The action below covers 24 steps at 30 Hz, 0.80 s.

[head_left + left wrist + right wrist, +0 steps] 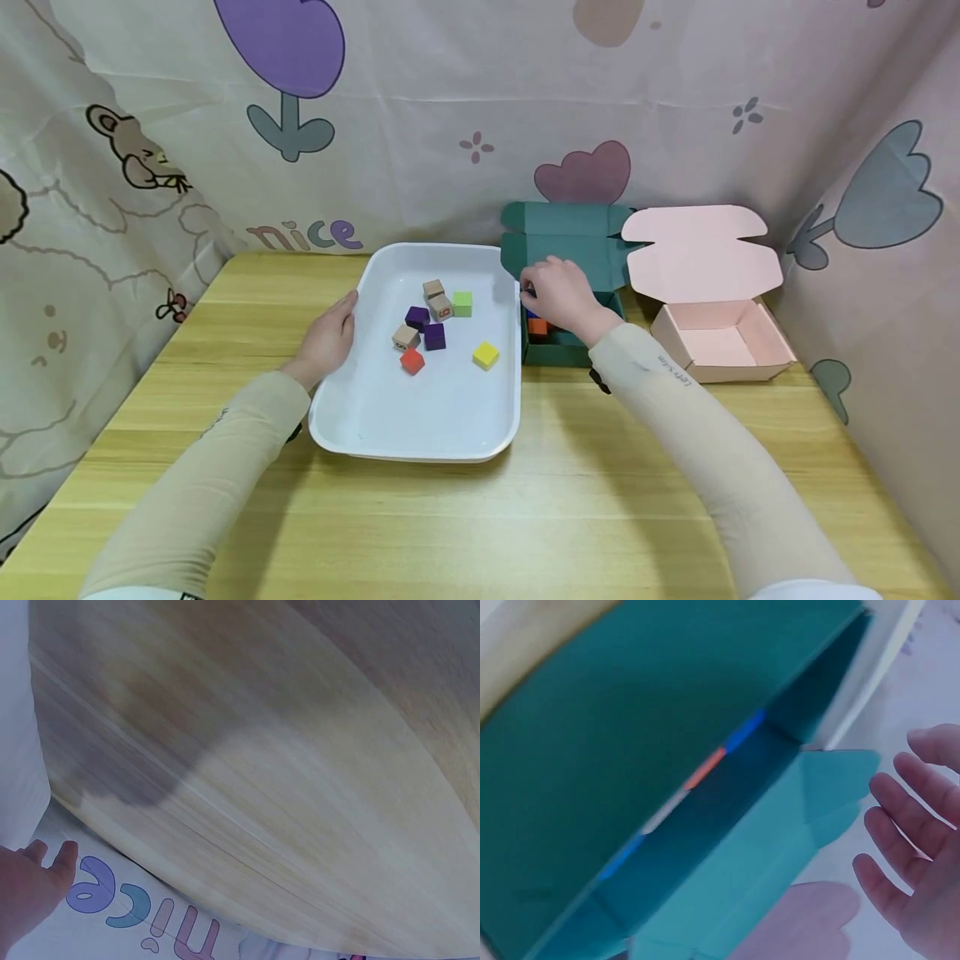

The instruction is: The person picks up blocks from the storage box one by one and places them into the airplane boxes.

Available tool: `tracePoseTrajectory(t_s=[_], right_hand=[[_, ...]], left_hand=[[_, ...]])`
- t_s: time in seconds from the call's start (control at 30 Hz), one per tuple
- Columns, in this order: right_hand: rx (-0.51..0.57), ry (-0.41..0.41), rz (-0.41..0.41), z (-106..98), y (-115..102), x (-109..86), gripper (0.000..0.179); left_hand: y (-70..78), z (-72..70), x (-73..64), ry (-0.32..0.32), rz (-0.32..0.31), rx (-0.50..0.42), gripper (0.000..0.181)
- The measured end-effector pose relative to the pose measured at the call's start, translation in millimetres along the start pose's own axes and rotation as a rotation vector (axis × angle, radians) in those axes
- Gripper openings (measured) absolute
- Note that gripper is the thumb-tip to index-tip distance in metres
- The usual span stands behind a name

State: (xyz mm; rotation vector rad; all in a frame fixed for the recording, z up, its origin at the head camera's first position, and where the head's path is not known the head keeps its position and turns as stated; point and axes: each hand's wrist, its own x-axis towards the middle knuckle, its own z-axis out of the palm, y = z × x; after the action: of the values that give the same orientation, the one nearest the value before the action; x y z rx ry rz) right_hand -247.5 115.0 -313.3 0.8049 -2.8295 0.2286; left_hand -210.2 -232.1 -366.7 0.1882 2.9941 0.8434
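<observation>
A white tray [420, 421] lies on the table, holding several small cubes. My left hand [326, 337] touches the tray's left side with its fingers extended. Among the cubes are a yellow cube [486, 356], a red cube [412, 361], a light green cube [462, 304], purple cubes [434, 337] and plain wood cubes [406, 337]. Over the open green box [555, 357] hovers my right hand [558, 292]; the right wrist view shows its fingers spread and nothing in them. Inside that box an orange cube [537, 326] shows beside blue and whitish pieces, partly hidden.
An open pink box [716, 342] stands right of the green one, its lid raised against the back. Patterned cloth [420, 125] hangs behind and at both sides of the wooden table [450, 533]. The green box sits close against the tray's right rim.
</observation>
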Motion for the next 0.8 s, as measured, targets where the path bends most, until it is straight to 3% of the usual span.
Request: tracePoseTrajectory(t_s=[0.17, 0.3, 0.63, 0.8], right_hand=[[-0.004, 0.000, -0.056, -1.1, -21.3, 7.2, 0.015], [-0.032, -0.053, -0.095, 3.2, -41.7, 15.0, 0.017], [-0.096, -0.411, -0.152, 33.6, -86.0, 35.6, 0.048], [-0.157, -0.531, -0.205, 44.6, -97.2, 38.1, 0.057]], left_hand=[[-0.6, -0.2, -0.2, 0.002, -0.001, 0.000, 0.048], [-0.8, -0.3, -0.3, -0.002, -0.008, -0.006, 0.048], [0.3, -0.1, -0.3, 0.005, -0.004, -0.019, 0.048], [-0.2, 0.6, 0.3, 0.009, 0.002, -0.012, 0.048]])
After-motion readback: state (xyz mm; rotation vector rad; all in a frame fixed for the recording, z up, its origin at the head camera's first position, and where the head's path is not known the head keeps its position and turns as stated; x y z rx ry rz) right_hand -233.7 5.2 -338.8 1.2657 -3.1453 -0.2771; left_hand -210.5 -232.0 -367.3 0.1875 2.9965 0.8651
